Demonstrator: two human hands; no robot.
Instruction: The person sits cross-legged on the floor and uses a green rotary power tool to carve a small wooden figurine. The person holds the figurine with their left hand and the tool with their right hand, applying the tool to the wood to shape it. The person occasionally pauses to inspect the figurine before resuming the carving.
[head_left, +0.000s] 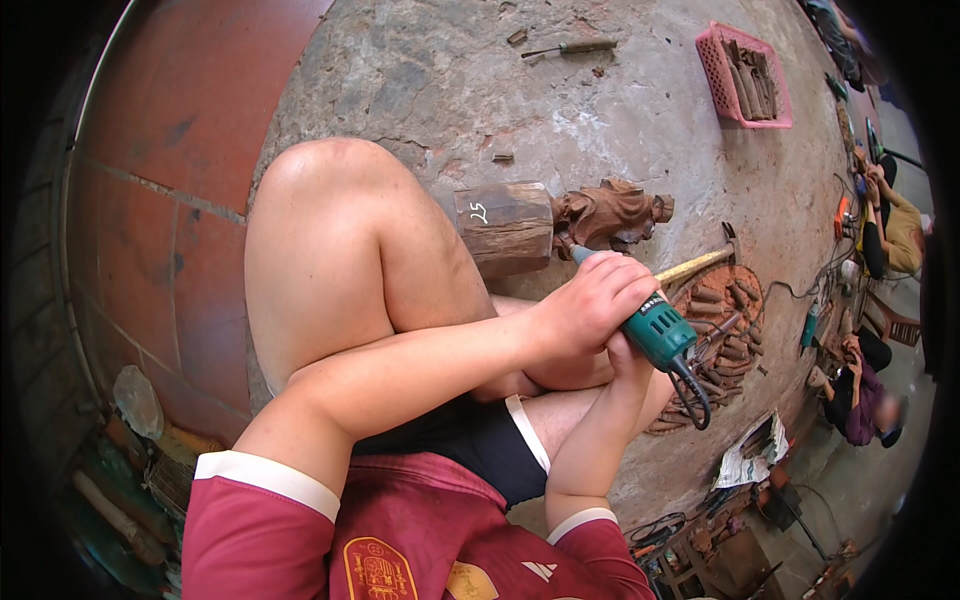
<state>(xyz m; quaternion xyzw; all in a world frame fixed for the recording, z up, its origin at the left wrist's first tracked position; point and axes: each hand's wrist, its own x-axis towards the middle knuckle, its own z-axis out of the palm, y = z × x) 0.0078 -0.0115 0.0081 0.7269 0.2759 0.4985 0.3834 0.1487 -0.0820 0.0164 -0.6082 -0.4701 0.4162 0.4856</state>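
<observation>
A green die grinder (660, 333) with a black cord lies slanted in my hands, its grey nose toward a carved wooden figure (612, 214). My left hand (594, 302) is wrapped round the grinder's front, fingers closed. Just below, my right hand (628, 362) is closed against the body's underside; most of its fingers are hidden. The brown figure lies on its side, joined to a wooden block (505, 228) with white marks. The grinder's tip is at the figure's lower edge; whether it touches cannot be seen.
Beyond my right hand lies a yellow-handled hammer (692, 266) beside a heap of wooden-handled tools (735, 350). A pink basket (706, 75) of wood pieces stands far right; a chisel (585, 46) lies far off. Cords and seated people (868, 400) line the right side.
</observation>
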